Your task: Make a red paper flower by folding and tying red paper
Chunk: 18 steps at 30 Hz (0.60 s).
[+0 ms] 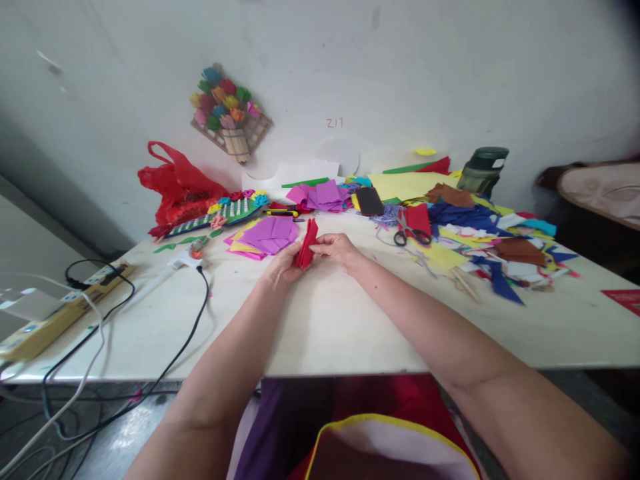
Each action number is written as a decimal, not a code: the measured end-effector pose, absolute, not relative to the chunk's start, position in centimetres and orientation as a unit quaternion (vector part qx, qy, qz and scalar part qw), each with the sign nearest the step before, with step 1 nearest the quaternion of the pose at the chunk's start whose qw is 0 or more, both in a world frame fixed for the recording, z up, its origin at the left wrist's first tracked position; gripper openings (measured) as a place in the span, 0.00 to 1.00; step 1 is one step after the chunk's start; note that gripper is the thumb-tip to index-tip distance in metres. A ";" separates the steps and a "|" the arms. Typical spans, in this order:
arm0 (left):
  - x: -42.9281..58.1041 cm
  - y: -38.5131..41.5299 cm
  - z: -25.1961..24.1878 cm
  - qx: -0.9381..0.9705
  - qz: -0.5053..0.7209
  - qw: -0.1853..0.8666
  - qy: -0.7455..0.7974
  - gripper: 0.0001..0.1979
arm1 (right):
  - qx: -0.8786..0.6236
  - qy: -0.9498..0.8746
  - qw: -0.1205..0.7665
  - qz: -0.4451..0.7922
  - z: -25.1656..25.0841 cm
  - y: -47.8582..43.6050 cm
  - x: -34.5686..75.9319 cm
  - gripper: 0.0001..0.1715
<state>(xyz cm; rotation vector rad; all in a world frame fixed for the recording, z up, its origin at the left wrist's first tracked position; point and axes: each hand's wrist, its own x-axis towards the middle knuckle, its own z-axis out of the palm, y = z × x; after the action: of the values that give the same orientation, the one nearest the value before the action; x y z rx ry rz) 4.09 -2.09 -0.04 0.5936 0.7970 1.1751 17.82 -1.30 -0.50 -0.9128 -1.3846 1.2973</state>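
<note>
A red folded paper (307, 243) is held upright on its edge near the middle of the tabletop (325, 327), a little toward the far edge. It is pinched from both sides: the left hand (283, 265) is closed on its lower part and the right hand (338, 248) is closed on its near edge with thumb and fingertips. The piece appears to be gripped this way so that its layers are kept pressed together (the folds fan out slightly at the top).

Just beyond the left hand, a stack of purple paper squares (270, 235) is laid flat, within easy reach. A pair of scissors (413, 235) is set to the right of the hands, on a red sheet. Toward the far right corner, a heap of paper scraps (500, 250) is spread out, with a few wooden sticks (465, 283) at its near side. A black phone (370, 200) is placed near the far edge, and a red plastic bag (177, 187) is bunched at the far left corner.

A glue gun (193, 251) is rested left of the purple stack, and its black cable (200, 300) is trailed over the near edge. A power strip (65, 310) is laid along the left edge.

Open room is left in the bare near half of the tabletop, between the forearms and toward the near right corner.
</note>
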 end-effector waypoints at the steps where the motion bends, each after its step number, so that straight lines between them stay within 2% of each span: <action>1: 4.1 -2.1 0.0 0.271 0.530 0.719 0.358 0.06 | -0.377 -0.570 0.498 0.533 -0.5 -1.3 17.8 0.13; 13: 3.5 -1.7 -0.7 0.303 0.507 0.739 0.324 0.07 | -0.392 -0.559 0.526 0.508 -0.6 -1.0 17.7 0.13; 18: 3.5 -2.1 -0.1 0.328 0.489 0.744 0.316 0.08 | -0.416 -0.557 0.505 0.512 -0.7 -0.7 18.0 0.20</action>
<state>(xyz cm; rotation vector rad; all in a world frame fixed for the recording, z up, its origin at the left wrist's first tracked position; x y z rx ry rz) 3.54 -2.11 -0.14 0.7173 0.6929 1.0706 18.03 -0.75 -0.70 -1.0039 -1.3431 1.2346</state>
